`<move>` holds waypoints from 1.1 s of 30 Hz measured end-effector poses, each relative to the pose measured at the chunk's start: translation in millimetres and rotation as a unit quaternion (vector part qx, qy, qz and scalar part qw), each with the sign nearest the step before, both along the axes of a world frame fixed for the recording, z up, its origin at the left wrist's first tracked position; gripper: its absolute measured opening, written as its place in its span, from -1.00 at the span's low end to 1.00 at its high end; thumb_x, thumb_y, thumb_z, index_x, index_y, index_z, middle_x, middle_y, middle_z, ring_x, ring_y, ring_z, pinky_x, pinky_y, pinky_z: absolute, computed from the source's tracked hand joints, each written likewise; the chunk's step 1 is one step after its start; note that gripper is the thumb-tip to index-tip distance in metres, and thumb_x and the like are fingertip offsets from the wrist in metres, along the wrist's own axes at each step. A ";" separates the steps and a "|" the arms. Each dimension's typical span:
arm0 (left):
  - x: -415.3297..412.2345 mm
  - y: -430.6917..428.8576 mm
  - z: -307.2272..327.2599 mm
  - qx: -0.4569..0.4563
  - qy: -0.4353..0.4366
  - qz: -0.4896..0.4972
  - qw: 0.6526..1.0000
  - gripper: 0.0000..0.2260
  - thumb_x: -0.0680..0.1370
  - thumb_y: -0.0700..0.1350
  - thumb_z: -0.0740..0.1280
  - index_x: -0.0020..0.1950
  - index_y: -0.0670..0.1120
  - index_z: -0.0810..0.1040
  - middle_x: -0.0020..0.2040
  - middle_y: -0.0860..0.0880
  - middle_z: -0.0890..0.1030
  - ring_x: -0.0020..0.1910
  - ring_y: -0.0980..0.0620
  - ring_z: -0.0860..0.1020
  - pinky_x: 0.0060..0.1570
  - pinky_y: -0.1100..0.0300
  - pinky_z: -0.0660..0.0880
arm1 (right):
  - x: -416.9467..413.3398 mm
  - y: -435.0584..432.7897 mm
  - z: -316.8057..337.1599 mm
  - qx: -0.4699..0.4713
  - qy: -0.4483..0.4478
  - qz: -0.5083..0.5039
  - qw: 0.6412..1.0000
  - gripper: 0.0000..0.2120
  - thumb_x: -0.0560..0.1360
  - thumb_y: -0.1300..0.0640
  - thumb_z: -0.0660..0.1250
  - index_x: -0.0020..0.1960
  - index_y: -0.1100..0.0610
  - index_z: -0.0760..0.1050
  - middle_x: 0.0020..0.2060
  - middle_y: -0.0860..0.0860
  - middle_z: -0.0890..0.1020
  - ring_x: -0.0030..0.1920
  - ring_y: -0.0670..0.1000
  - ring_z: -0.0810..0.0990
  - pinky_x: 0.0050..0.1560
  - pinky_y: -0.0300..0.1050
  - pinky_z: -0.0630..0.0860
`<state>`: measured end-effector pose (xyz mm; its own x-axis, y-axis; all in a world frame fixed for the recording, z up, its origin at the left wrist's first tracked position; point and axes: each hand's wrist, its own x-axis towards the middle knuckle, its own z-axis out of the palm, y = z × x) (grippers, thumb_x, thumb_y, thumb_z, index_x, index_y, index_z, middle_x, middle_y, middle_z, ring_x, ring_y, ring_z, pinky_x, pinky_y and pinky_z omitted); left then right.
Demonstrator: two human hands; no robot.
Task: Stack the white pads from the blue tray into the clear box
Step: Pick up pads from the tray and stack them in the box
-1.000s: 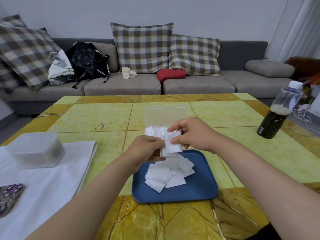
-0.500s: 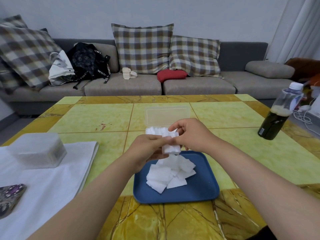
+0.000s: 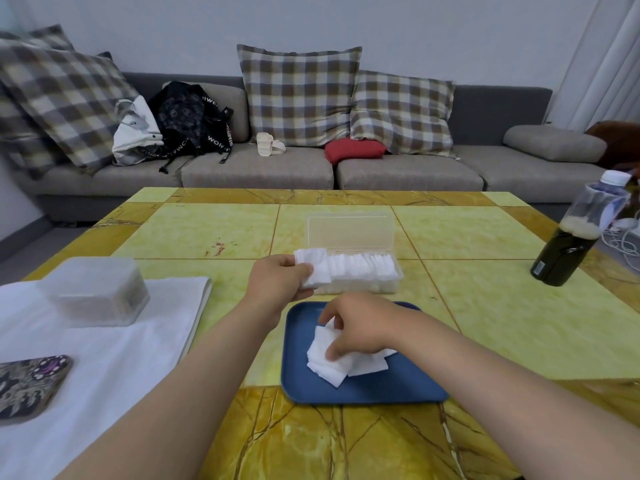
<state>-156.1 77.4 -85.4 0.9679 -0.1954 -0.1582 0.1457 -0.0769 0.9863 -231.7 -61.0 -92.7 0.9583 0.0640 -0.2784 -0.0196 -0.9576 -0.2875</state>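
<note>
A blue tray (image 3: 381, 389) lies on the yellow table just in front of me, with a small pile of white pads (image 3: 332, 365) in it. Behind it stands the clear box (image 3: 360, 271), lid raised, with a row of white pads standing on edge inside. My left hand (image 3: 280, 282) grips a small stack of white pads (image 3: 315, 268) at the box's left end. My right hand (image 3: 356, 327) is down in the tray, its fingers pinching pads on the pile and covering part of it.
A white cloth (image 3: 104, 358) covers the table's left side, bearing a frosted plastic container (image 3: 97, 292) and a patterned pouch (image 3: 27, 386). A dark bottle (image 3: 578, 237) stands at the right edge. A grey sofa with plaid cushions runs behind the table.
My hands have parted. The left has carried its stack of pads forward to the box's left end, and the right has dropped into the tray onto the pile.
</note>
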 end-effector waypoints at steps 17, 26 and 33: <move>-3.8 -4.9 -5.6 0.000 0.018 -0.003 1.000 -0.89 0.58 -0.20 0.36 -0.02 -0.23 0.63 -0.02 -0.17 0.67 -0.02 -0.18 0.69 -0.05 0.01 0.68 | 1.0 -62.2 31.7 0.407 -0.028 -0.182 0.895 -0.80 0.48 0.16 0.51 0.08 0.17 0.67 -0.05 0.02 0.74 -0.11 -0.02 0.68 -0.14 -0.19 0.58; -7.6 -12.4 -6.4 -0.010 0.046 -0.004 0.999 -0.91 0.59 -0.19 0.30 -0.06 -0.18 0.57 -0.12 -0.16 0.61 -0.26 -0.11 0.62 -0.17 0.08 0.62 | -2.5 -72.8 17.7 0.282 0.038 -0.182 0.941 -0.74 0.53 0.11 0.45 0.11 0.28 0.61 -0.12 0.14 0.72 -0.30 0.00 0.67 -0.32 -0.11 0.47; -19.2 -18.4 -11.2 0.009 0.145 -0.176 0.974 -0.76 0.63 -0.21 0.22 0.28 -0.24 0.46 0.09 -0.26 0.66 -0.07 -0.20 0.73 -0.02 -0.03 0.66 | -0.7 -59.1 11.7 -0.006 -0.061 -0.126 0.990 -0.56 0.36 -0.06 0.53 0.17 -0.06 0.47 -0.04 -0.16 0.45 0.02 -0.03 0.54 -0.06 -0.11 0.50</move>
<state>-175.3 59.0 -96.6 0.7552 -0.5013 -0.4224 0.3800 -0.1903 0.9052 -232.4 -120.2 -81.0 0.9699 -0.1840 -0.1598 -0.2243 -0.9303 -0.2903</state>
